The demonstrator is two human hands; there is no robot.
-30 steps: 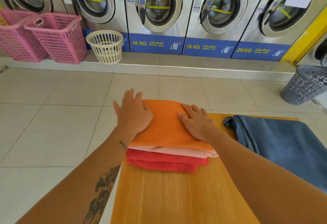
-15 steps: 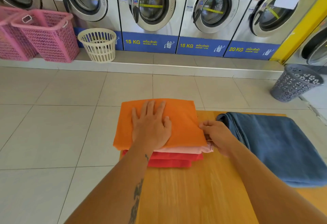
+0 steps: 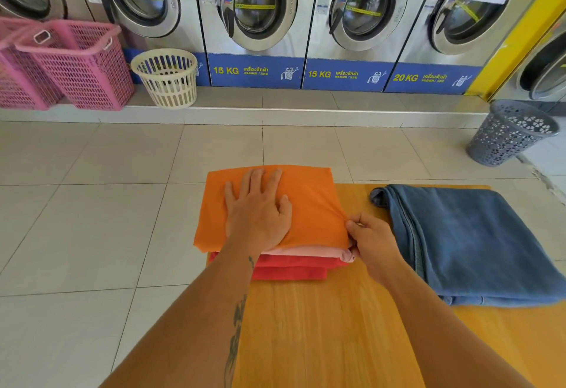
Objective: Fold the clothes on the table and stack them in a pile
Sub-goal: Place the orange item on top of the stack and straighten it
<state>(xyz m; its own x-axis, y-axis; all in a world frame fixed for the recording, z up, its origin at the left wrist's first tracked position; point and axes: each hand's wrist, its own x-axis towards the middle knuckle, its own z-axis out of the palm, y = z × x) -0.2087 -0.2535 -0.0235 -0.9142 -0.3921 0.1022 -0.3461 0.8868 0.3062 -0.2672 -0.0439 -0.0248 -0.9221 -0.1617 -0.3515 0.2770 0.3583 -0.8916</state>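
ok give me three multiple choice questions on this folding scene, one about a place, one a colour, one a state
1. Where does the blue garment lie?
A. right of the pile
B. on the pile
C. in a basket

2. What colour is the top piece of the pile?
A. pink
B. orange
C. red

3. What is the right hand doing?
A. resting flat
B. hanging off the table
C. pinching the pile's corner

Answers: 1 A, it lies apart on the table. 2 B, the orange cloth lies uppermost. 3 C, its fingers nip the orange edge while the left hand presses flat.

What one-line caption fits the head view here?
Left hand pressing flat on the orange top of the pile while right hand pinches its corner; blue cloth waits beside it.
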